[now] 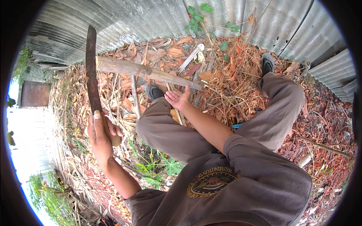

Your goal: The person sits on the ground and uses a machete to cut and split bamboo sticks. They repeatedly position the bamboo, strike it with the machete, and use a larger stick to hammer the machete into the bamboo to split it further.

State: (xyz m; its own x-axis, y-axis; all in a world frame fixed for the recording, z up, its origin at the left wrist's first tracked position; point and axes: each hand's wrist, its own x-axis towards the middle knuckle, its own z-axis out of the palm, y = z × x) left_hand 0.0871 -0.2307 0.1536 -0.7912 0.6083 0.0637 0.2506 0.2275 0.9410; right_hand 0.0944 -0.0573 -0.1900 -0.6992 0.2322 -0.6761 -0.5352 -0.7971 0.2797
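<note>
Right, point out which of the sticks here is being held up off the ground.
The thick pale bamboo pole, steadied by the right hand near its thin end. The thinner sticks lie among the dry leaves.

Rusty brown machete blade (90, 67), pale tan bamboo pole (143, 70), grey-brown trousers (177, 132), grey corrugated metal sheets (124, 19), reddish-brown dry leaves (233, 75)

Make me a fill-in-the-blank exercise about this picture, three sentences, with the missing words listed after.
1. The left hand grips a long curved ____ by its wooden handle, blade pointing up.
2. The right hand is open, palm up, under the thin end of a bamboo pole, and it is not ____ around it.
3. Behind the dry leaves stands a wall of corrugated ____ sheets.

Missing words: machete; closed; metal
</note>
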